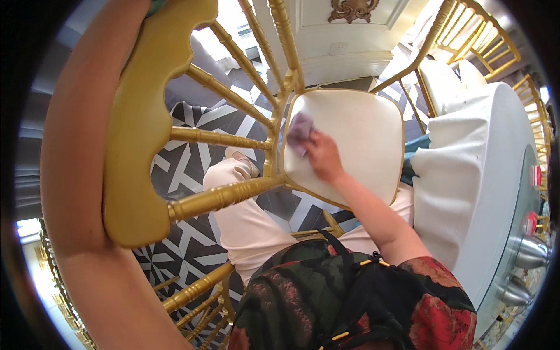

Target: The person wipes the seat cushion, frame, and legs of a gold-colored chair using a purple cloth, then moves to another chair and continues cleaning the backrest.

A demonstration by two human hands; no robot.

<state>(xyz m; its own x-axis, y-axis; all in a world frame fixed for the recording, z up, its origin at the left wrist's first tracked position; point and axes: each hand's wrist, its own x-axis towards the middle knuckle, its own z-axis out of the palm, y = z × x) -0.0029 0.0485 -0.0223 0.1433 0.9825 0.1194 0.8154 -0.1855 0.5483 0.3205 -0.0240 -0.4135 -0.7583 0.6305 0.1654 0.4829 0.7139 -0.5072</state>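
Skin of the person's left forearm filled the far left edge, rising toward the upper left corner, where the left hand itself was out of view, so its grip could not be told. Just right of that arm curved the broad gold-painted top rail of a wooden chair back (137,134), its turned gold spindles (216,139) fanning rightward to the seat. Below the spindles showed a black-and-white geometric patterned floor (186,169) and the person's leg in pale trousers (248,224). Farther right lay the white cushioned chair seat with gold trim (364,140), tilted in view. On its left part the right hand (324,157) pressed a small lilac cleaning cloth (299,133) flat against the cushion, fingers closed down over the cloth's lower edge. At the right stood a round table under a white tablecloth (472,175), with more gold chairs (472,35) behind it.
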